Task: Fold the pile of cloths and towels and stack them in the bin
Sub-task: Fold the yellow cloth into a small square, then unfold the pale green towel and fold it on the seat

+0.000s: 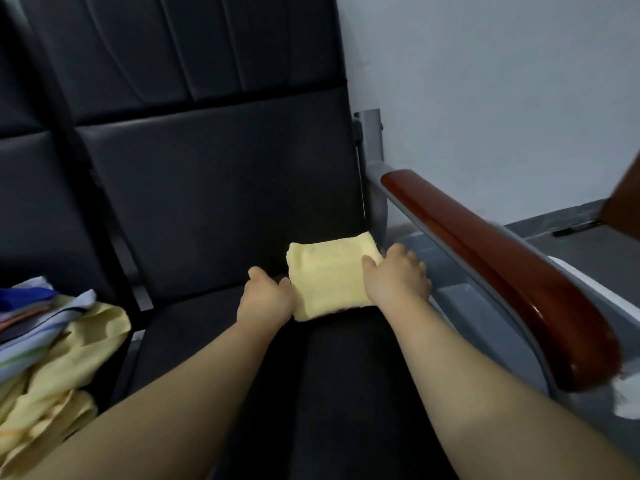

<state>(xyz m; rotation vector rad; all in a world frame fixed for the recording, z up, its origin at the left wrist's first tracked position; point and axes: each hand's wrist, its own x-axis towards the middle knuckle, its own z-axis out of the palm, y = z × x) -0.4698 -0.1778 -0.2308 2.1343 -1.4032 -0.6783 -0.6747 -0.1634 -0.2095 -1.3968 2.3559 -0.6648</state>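
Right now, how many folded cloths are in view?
1: the yellow folded cloth on the black seat, held between left hand and right hand. The pile at left looks unfolded; the bin may hide more.

Perhaps a waiting room: linked black seats (214,174), wooden armrest (502,271).

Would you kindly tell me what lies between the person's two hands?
The folded yellow towel lies between the left hand and the right hand, which hold its opposite edges over the black seat, as the head view shows.
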